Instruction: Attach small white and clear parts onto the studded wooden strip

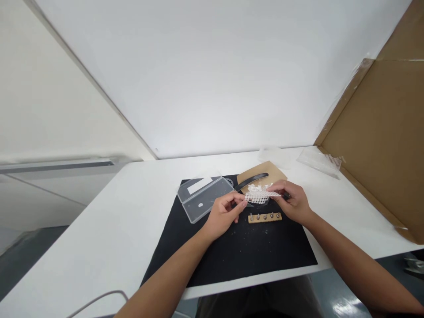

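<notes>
A sheet of white round stickers is held up over the black mat, tilted. My right hand pinches its right end, and a dark, slim thing shows by those fingers, its kind unclear. At the sheet's left edge, my left hand has thumb and forefinger pinched on it. Behind it lie loose white dots, partly covered. Just in front rests a small wooden strip with several metal screws standing in it. A curved black handle-like piece lies behind the hands.
An opened clear plastic case with a white label lies left on the mat. Brown card sits at the mat's back edge. Clear plastic film is at the back right, beside a tall cardboard panel. A cable crosses the front left.
</notes>
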A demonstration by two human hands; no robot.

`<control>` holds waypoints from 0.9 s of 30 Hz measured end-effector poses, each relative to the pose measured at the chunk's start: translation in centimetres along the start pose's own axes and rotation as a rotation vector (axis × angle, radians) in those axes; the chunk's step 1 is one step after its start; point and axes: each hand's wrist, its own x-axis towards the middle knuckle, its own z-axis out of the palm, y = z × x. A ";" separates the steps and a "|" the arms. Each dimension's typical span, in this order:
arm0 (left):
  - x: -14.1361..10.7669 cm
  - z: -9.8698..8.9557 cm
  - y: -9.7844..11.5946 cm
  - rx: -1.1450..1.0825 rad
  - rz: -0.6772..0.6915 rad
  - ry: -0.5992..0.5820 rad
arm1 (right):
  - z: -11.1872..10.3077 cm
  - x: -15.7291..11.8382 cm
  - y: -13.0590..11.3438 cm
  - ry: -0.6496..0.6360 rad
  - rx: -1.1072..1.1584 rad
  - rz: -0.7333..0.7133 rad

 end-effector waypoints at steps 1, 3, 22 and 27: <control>0.0 0.0 0.1 -0.016 -0.005 0.001 | 0.0 0.0 0.0 -0.002 -0.005 -0.011; -0.1 0.1 0.2 -0.054 -0.017 0.002 | -0.1 -0.1 0.0 -0.004 -0.006 -0.033; 0.3 0.0 0.0 -0.099 -0.067 0.208 | -1.9 0.5 0.3 0.071 -0.079 -0.078; 0.6 -0.5 -0.4 -0.123 -0.082 0.293 | -6.0 1.3 1.6 0.245 -0.393 -0.165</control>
